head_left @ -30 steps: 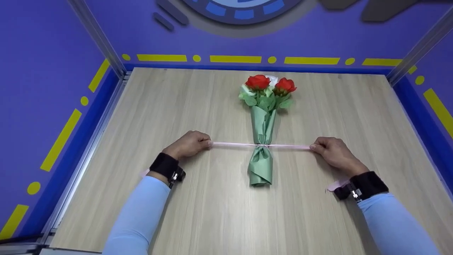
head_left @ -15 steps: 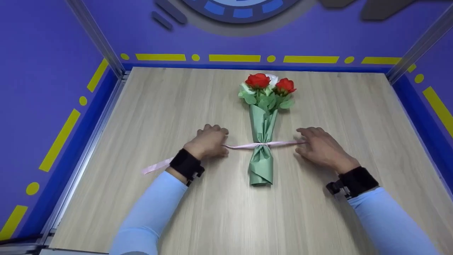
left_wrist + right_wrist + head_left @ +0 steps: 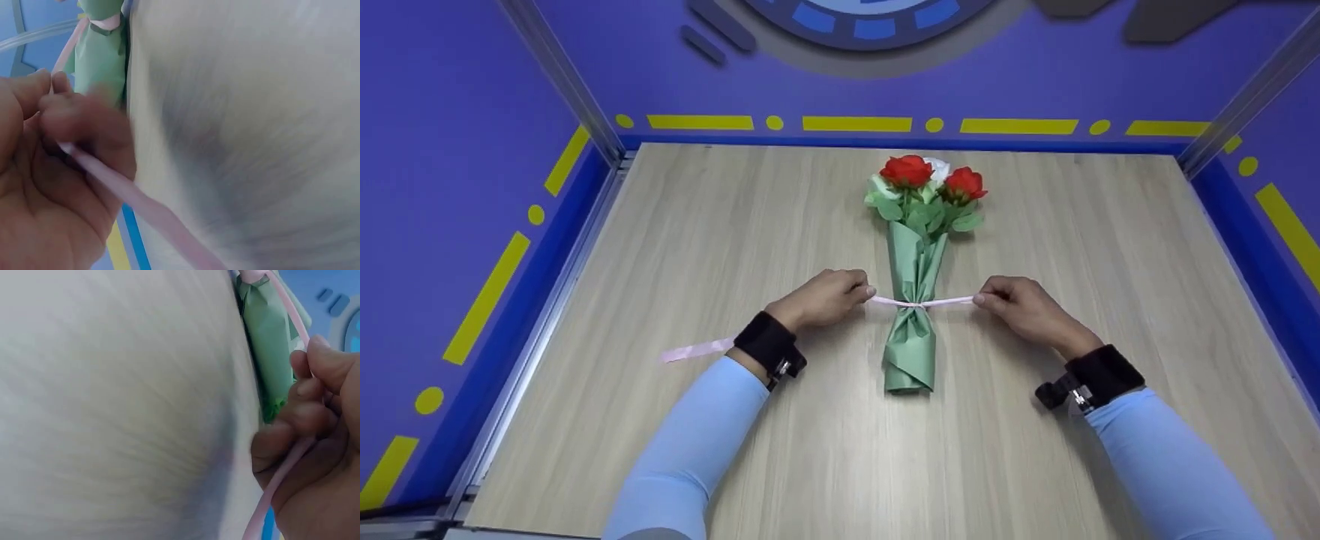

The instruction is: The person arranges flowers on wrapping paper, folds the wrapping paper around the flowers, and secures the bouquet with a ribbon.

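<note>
A bouquet of red and white roses lies on the table, wrapped in green paper. Around its gathered waist runs a pink ribbon, knotted at the front. The left hand pinches one side of the ribbon between thumb and fingers, just left of the bouquet. On the other side, the right hand pinches the opposite length. In the left wrist view the ribbon passes through the palm and trails out below. The right wrist view shows the ribbon likewise leaving the curled fingers.
The wooden table is bounded by blue panels at the back and sides. A loose ribbon tail lies on it beside the left wrist. Each wrist wears a black strap with a small camera.
Both hands have moved inward along the ribbon, loosening their fingers half a second ago and now pinching it again nearer the knot. The bouquet has hardly moved.
</note>
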`<action>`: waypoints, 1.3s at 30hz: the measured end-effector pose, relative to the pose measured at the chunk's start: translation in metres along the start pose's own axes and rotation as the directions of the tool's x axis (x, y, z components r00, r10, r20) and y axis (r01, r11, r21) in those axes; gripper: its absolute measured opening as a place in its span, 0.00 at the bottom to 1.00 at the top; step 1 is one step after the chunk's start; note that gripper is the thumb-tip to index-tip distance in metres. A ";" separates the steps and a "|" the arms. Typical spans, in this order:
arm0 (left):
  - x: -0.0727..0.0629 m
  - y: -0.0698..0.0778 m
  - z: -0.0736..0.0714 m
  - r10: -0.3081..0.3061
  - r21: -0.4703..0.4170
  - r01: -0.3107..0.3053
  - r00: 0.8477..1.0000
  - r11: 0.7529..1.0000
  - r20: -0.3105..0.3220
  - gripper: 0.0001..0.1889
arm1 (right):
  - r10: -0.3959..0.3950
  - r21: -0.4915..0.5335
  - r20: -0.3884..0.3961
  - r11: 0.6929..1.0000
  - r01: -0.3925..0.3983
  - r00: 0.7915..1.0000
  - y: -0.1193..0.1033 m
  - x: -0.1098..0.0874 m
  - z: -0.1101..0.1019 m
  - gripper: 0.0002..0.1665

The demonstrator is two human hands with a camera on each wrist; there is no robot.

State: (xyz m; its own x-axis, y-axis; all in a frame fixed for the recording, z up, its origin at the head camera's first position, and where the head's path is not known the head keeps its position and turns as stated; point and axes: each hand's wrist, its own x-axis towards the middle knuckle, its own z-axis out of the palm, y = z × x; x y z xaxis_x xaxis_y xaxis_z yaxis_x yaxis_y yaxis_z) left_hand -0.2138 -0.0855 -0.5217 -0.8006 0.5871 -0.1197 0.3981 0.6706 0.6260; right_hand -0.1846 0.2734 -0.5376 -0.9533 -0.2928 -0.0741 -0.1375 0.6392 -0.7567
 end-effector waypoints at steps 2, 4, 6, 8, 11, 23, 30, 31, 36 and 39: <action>0.000 -0.001 0.000 0.011 0.021 -0.011 1.000 1.000 -0.006 0.17 | -0.001 0.011 -0.012 1.000 0.001 1.000 0.004 0.000 0.000 0.16; 0.000 -0.002 0.001 0.020 0.047 -0.019 1.000 0.999 -0.007 0.16 | -0.005 0.007 -0.024 1.000 0.005 1.000 0.008 0.000 0.000 0.15; 0.000 -0.002 0.002 0.028 0.072 -0.027 1.000 0.997 -0.003 0.16 | -0.016 -0.015 -0.036 1.000 0.016 0.999 0.011 0.000 0.000 0.15; -0.001 -0.003 0.004 0.037 0.096 -0.038 0.999 0.995 0.010 0.16 | -0.029 -0.049 -0.035 0.998 0.027 0.999 0.014 0.000 0.000 0.14; -0.003 -0.004 0.005 0.045 0.116 -0.049 0.998 0.992 0.038 0.16 | -0.035 -0.090 -0.031 0.995 0.032 0.999 0.017 -0.001 -0.001 0.14; -0.016 -0.020 0.015 -0.012 -0.071 0.008 0.999 0.997 -0.045 0.17 | 0.075 -0.139 -0.015 0.987 -0.076 0.997 0.028 -0.012 -0.034 0.15; -0.031 -0.011 0.005 -0.200 -0.257 0.217 0.976 0.942 0.090 0.13 | 0.109 -0.152 -0.093 0.981 -0.123 0.990 -0.003 -0.021 -0.064 0.17; -0.032 -0.008 0.002 -0.223 -0.215 0.239 0.970 0.947 0.093 0.12 | 0.106 -0.141 -0.117 0.982 -0.122 0.987 -0.010 -0.021 -0.066 0.17; -0.026 0.009 -0.018 -0.237 0.095 0.237 0.971 0.967 -0.016 0.14 | 0.051 -0.102 -0.168 0.992 -0.069 0.984 -0.051 -0.011 -0.063 0.17; -0.016 0.023 -0.026 -0.143 0.136 0.155 0.985 0.979 -0.092 0.13 | -0.002 -0.101 -0.154 0.995 -0.013 0.988 -0.073 0.000 -0.054 0.15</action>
State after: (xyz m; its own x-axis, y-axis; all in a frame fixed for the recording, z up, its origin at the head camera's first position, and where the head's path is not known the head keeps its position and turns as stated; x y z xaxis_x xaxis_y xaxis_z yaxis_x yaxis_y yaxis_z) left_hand -0.2032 -0.0916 -0.4852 -0.8870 0.4410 -0.1369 0.3266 0.8088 0.4890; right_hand -0.1888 0.2652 -0.4469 -0.9830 -0.1815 0.0283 -0.1511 0.7113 -0.6864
